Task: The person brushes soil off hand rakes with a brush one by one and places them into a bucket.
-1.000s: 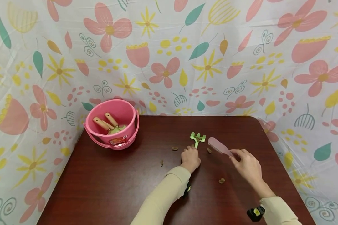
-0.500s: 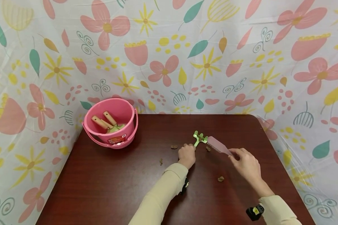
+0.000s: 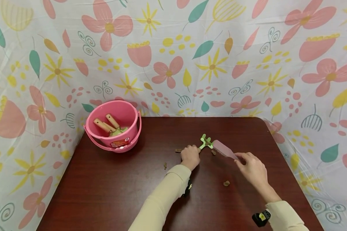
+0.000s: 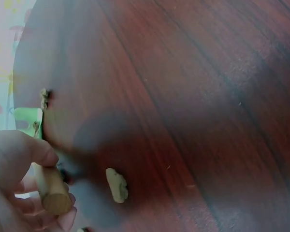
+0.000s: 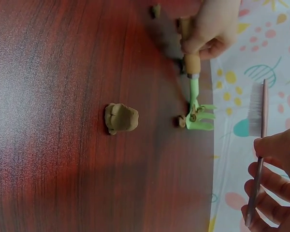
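Observation:
My left hand (image 3: 190, 157) grips the wooden handle (image 4: 50, 188) of a small green hand rake (image 3: 206, 142). Brown clay-like bits (image 5: 197, 113) sit among its tines. My right hand (image 3: 253, 168) pinches the thin handle of a pink brush (image 3: 224, 148), whose pale bristles (image 5: 255, 108) face the rake side. In the head view the brush tip overlaps the edge of the rake's tines. A brown lump (image 3: 213, 153) lies just below them, and a larger one (image 5: 121, 117) lies nearer the person. Part of the rake handle is hidden under the left fingers in the head view.
A pink bucket (image 3: 102, 141) with its handle lowered stands at the back left, holding wooden-handled green tools (image 3: 112, 121). More brown bits (image 3: 165, 166) lie left of the left hand. A flower-patterned cloth (image 3: 167, 38) hangs behind the dark wooden table (image 3: 118, 192).
The rake's head has turned and shifted right until it meets the brush tip in the head view, while my left hand slid slightly left. My right hand and the brush have hardly moved.

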{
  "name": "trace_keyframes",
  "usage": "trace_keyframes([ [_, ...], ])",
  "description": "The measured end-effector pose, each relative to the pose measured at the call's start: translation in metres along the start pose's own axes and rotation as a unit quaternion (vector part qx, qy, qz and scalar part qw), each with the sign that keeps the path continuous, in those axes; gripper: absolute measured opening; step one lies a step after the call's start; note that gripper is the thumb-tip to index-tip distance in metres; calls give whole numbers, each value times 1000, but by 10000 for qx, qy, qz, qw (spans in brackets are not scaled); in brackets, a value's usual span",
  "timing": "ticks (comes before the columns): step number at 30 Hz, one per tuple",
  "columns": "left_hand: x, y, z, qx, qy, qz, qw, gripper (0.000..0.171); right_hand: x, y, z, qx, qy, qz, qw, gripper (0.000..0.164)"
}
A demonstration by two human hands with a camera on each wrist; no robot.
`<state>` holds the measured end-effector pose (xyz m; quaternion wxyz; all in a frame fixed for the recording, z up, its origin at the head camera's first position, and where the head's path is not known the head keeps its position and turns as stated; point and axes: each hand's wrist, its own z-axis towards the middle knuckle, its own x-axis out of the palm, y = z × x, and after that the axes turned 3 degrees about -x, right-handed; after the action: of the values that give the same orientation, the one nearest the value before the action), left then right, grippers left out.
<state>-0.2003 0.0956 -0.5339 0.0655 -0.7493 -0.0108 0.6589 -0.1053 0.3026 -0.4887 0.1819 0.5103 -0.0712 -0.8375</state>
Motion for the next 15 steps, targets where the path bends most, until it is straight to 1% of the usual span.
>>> trace_keyframes([
  [2, -2, 0, 1, 3, -24, -7, 10000, 30, 0, 0, 0, 19, 10, -7, 10000, 26],
  [5, -5, 0, 1, 16, 73, 72, 9999, 29, 0, 1, 0, 27, 20, 5, 10000, 26],
  [11, -10, 1, 2, 35, 369, 283, 9989, 37, 1, 0, 1, -5, -4, 22, 10000, 25],
  [15, -11, 5, 4, 7, 346, 305, 9989, 41, 1, 1, 2, -1, -31, 31, 10000, 25],
])
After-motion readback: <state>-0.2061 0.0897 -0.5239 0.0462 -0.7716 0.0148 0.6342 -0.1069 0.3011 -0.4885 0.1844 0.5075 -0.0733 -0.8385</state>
